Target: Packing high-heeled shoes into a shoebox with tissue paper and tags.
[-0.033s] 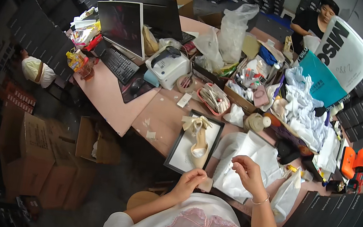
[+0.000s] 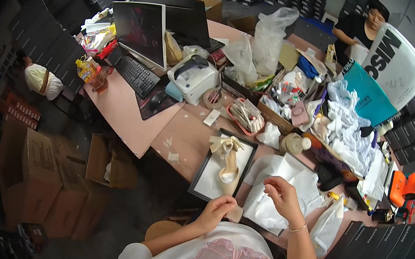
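My left hand (image 2: 217, 212) hovers at the near edge of an open shallow dark box (image 2: 200, 178), its fingers drawn together. A small beige piece (image 2: 234, 214) shows beside its fingertips; I cannot tell whether they touch it. In the box lies a cream high-heeled shoe (image 2: 229, 172) with a bow at its strap. Over white wrapping paper (image 2: 260, 208), to the right, is my right hand (image 2: 282, 196), thumb and bent fingers close together. Whatever either hand pinches, if anything, is too small to make out. A bracelet circles my right wrist.
Behind the box sit a red basket (image 2: 246, 117), a tape roll (image 2: 294, 144) and a white label printer (image 2: 193, 78). Crumpled paper (image 2: 348, 123) fills a carton at right, near an orange tool (image 2: 404, 188). Cartons (image 2: 38, 176) stand on the left floor. A person (image 2: 362, 29) is across the table.
The whole view has shifted very slightly. My hands, the shoe and the box keep the same places relative to one another.
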Motion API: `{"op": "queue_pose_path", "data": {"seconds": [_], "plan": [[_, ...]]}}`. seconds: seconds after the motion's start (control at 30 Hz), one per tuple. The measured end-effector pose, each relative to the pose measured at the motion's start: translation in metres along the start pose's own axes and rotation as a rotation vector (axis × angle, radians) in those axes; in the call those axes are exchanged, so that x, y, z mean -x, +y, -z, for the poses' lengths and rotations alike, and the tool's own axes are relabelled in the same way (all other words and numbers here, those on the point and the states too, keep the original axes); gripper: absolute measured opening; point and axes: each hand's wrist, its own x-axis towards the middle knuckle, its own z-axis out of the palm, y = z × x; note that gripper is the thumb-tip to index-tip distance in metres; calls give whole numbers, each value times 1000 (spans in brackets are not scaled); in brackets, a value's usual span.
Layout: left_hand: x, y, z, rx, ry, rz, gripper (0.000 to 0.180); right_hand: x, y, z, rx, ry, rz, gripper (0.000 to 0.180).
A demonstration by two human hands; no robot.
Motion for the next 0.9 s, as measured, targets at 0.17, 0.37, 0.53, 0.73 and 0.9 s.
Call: {"op": "queue_pose_path", "data": {"seconds": [0.17,0.37,0.53,0.73,0.9], "plan": [[-13,7,52,8,-12,-1,19,-134,-37,-56,288,-94,167,21],[-14,32,107,2,260,49,19,-339,34,-139,650,-51,386,22],[-4,23,137,275,365,113,20,-418,76,-181,985,-165,187,21],[-19,26,153,414,396,113,23,-438,97,-191,926,72,55,21],[-33,25,154,388,315,59,31,-410,61,-176,457,272,221,22]]}}
